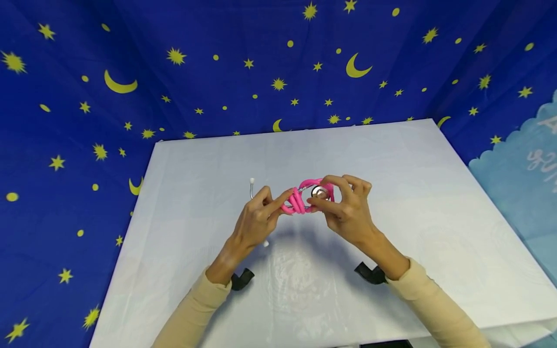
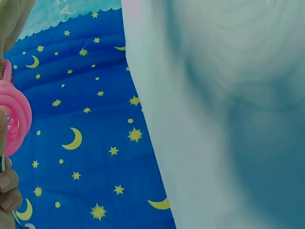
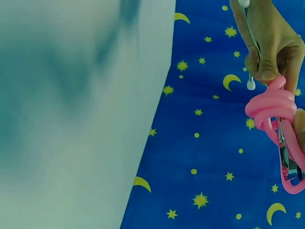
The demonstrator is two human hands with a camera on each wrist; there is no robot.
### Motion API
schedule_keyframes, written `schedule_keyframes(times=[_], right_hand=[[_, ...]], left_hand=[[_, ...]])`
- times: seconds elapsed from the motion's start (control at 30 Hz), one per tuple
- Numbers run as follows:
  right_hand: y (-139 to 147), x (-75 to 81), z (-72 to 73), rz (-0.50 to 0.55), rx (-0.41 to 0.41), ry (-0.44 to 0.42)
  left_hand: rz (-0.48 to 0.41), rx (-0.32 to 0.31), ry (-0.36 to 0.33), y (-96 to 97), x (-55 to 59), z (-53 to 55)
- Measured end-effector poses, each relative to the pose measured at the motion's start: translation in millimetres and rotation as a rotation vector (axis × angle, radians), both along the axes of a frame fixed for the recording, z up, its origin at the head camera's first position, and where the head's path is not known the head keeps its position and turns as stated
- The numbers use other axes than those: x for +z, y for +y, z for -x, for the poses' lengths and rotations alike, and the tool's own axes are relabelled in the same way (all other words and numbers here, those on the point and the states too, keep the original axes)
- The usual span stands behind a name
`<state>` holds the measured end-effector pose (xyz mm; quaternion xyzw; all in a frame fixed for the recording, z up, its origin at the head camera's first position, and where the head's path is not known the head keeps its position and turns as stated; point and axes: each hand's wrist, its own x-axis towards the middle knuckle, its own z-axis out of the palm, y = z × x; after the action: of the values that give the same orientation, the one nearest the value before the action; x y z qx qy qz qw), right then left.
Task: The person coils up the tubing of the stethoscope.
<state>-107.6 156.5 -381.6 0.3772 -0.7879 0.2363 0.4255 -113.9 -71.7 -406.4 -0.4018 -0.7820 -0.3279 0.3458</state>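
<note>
A stethoscope with pink tubing [image 1: 298, 203] is held up above the white table between both hands. Its tubing is wound in several turns around the metal part, and the coil shows pink in the right wrist view too [image 3: 271, 107]. My left hand [image 1: 256, 216] pinches the coil's left end, with one white eartip [image 1: 252, 180] above that hand and another [image 1: 266, 243] below it. With thumb and fingers, my right hand [image 1: 351, 212] grips the looped right end around the round metal chest piece [image 1: 319, 192]. Fingers partly hide the loop.
Beneath the hands lies a table with a white cover [image 1: 196, 183]. A dark blue curtain [image 1: 243, 29] with yellow moons and stars hangs behind and at the left. Black pieces [image 1: 242, 279] show beside both wrists. A light blue panel [image 1: 531, 159] hangs at the right.
</note>
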Motion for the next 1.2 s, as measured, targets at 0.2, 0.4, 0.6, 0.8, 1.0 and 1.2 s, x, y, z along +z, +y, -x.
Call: schedule_keyframes(times=[0.2, 0.4, 0.6, 0.8, 1.0, 1.2], right_hand=[[0.3, -0.1, -2.8, 0.02, 0.042, -0.134], [-5.0, -1.4, 0.7, 0.177, 0.114, -0.212], [-15.6, -4.0, -0.9, 0.467, 0.099, -0.416], [-19.5, 0.2, -5.2, 0.78, 0.123, -0.958], [-20.2, -2.7, -4.5, 0.834, 0.124, -1.004], [-23.5, -9.2, -5.1, 0.764, 0.148, -0.81]], left_hand=[[-0.003, 0.025, -0.057, -1.0, 3.7, -1.0], [0.015, 0.03, -0.049, -1.7, 3.7, -1.2], [-0.011, 0.03, -0.049, -0.5, 0.7, -1.5], [-0.004, 0.036, -0.064, 1.1, -2.6, -1.8], [0.009, 0.045, -0.074, 3.7, -3.0, -3.1], [-0.003, 0.046, -0.065, 3.9, -1.3, -2.5]])
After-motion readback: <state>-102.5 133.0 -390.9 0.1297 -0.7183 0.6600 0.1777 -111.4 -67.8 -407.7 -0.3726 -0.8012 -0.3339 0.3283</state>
